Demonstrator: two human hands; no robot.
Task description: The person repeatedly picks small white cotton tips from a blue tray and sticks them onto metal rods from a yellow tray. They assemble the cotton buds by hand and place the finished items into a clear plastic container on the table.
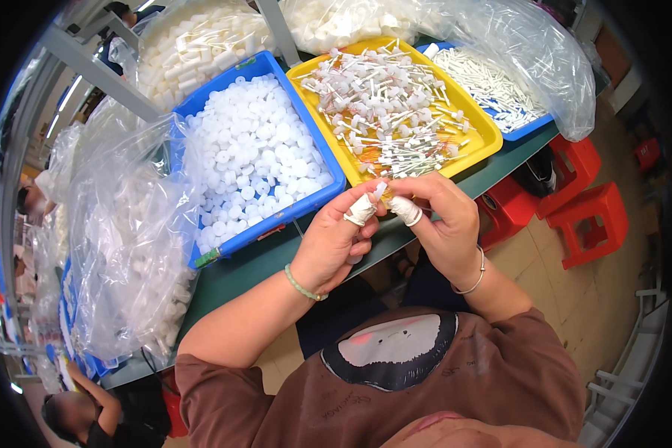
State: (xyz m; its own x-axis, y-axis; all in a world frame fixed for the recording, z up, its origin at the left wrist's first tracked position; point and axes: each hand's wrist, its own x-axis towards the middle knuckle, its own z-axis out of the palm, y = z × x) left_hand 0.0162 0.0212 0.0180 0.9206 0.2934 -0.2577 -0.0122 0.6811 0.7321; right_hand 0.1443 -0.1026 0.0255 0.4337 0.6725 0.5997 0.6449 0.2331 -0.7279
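Observation:
Both hands meet just past the near edge of the yellow tray. My left hand, its thumb wrapped in white tape, pinches a small translucent white plastic piece. My right hand, also with a taped thumb, has its thumb and forefinger closed at the same spot; what lies between them is too small to make out. In the yellow tray lies a heap of thin white sticks with translucent caps. A blue tray on the left is full of loose translucent round caps.
A second blue tray at the far right holds short white rods. Clear plastic bags of white parts stand left and behind. A grey metal post rises at the back. Red stools stand right; another person is at lower left.

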